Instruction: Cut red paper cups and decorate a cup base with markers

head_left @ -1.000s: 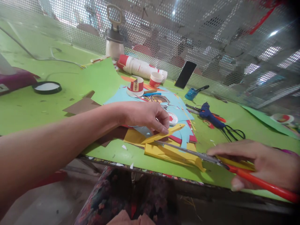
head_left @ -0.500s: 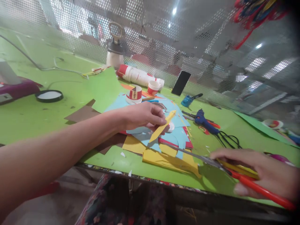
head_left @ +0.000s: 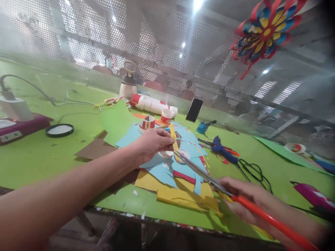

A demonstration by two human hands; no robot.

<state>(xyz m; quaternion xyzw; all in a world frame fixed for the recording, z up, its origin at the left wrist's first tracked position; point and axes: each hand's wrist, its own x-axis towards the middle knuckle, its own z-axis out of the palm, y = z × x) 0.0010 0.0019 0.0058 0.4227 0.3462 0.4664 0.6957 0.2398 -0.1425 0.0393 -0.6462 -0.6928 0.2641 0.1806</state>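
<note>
Between the thumb and fingers of my left hand [head_left: 157,142] is a narrow yellow paper strip [head_left: 173,134], held upright above the pile of blue paper [head_left: 159,172]. My right hand [head_left: 243,198] grips long scissors [head_left: 204,174] with red handles. Their blades point up and left, and the tips are at the lower part of the strip; whether they touch it I cannot tell. Yellow paper [head_left: 180,200] lies under the blades near the table's front edge. Red and white paper cups [head_left: 167,115] stand behind my left hand.
A blue glue gun [head_left: 222,150] with a coiled cable and a blue tape dispenser [head_left: 202,127] lie to the right. A phone [head_left: 194,109] leans at the back. On the left are a power strip [head_left: 31,126] and a round black lid [head_left: 59,130]. A paper flower [head_left: 267,32] hangs upper right.
The yellow strip has turned more upright in my left hand. My right hand has moved left with the scissors, bringing the blades to the strip. The view has tilted up.
</note>
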